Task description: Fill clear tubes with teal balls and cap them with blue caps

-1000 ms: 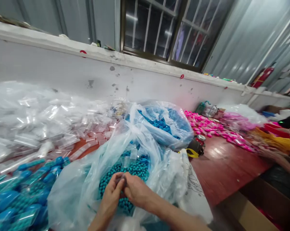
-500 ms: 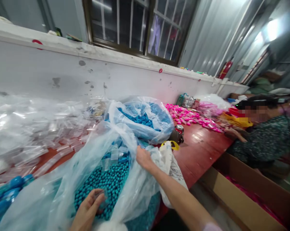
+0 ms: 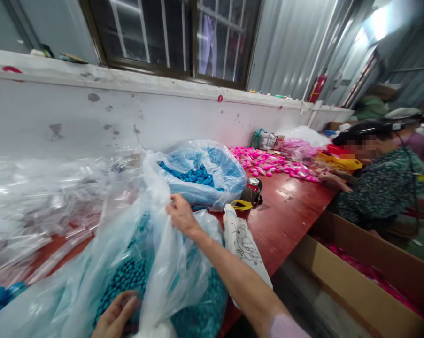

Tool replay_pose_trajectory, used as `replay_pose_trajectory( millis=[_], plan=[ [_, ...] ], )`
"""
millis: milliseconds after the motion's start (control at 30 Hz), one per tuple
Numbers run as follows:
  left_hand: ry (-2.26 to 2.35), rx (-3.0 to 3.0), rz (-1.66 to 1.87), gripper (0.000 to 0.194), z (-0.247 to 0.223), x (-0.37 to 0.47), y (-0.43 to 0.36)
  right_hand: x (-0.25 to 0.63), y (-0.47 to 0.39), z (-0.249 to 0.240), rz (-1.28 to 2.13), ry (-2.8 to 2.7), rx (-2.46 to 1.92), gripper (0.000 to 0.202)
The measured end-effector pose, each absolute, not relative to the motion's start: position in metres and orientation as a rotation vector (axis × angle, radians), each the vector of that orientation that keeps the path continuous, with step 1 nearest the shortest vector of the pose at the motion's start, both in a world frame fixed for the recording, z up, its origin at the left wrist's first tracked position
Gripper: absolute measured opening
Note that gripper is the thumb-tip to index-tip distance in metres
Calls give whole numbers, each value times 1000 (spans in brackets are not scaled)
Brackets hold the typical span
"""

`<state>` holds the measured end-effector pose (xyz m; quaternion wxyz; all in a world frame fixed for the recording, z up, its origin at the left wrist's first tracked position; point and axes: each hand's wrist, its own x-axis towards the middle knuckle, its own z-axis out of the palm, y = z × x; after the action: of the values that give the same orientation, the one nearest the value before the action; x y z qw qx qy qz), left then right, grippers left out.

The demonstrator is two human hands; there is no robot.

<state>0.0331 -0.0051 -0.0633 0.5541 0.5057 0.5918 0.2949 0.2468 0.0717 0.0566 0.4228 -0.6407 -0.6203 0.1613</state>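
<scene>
A large translucent plastic bag (image 3: 158, 267) full of small teal beads (image 3: 127, 277) stands at the near edge of the table. Pinched at its upper right rim, the film is held by my right hand (image 3: 181, 215). Low in the bag's mouth, over the beads, is my left hand (image 3: 117, 312), with curled fingers; what lies between them is too blurred to make out. Behind this bag sits a second clear bag (image 3: 229, 188) with blue pieces (image 3: 194, 174) inside.
Clear plastic packaging (image 3: 39, 202) is heaped at left. Right of the bags are a red-lidded jar (image 3: 253, 188), a white printed bag (image 3: 245, 244) and pink pieces (image 3: 268, 162) on the red table (image 3: 285, 206). A person (image 3: 381, 183) sits beyond a cardboard box (image 3: 359, 291).
My right hand has moved left and up with the bag's rim, and the bag's mouth has narrowed over the beads. The view has shifted to the right.
</scene>
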Motion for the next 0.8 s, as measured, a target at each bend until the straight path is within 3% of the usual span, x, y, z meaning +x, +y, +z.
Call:
replay_pose_trajectory(
  millis=[133, 200, 333, 500, 600, 733, 800],
  plan=[
    [1339, 1117, 674, 51, -59, 38, -11, 290, 18, 47, 298, -1631, -1631, 37],
    [1319, 1141, 689, 48, -60, 40, -14, 309, -25, 34, -52, -1729, -1703, 42],
    [1286, 1227, 715, 40, -60, 43, -21, 339, -110, -36, -422, -1781, -2016, 61],
    [1282, 1322, 711, 31, -58, 44, -25, 367, -132, -124, -492, -1862, -2288, 45],
    [1269, 1342, 708, 27, -56, 44, -26, 381, -108, -116, -493, -1932, -2385, 42],
    [1321, 1406, 717, 22, -50, 48, -30, 380, -90, -55, -397, -1943, -2570, 38],
    [1342, 1501, 703, 19, -45, 52, -34, 354, -88, -21, -256, -2053, -2438, 33]
  ],
)
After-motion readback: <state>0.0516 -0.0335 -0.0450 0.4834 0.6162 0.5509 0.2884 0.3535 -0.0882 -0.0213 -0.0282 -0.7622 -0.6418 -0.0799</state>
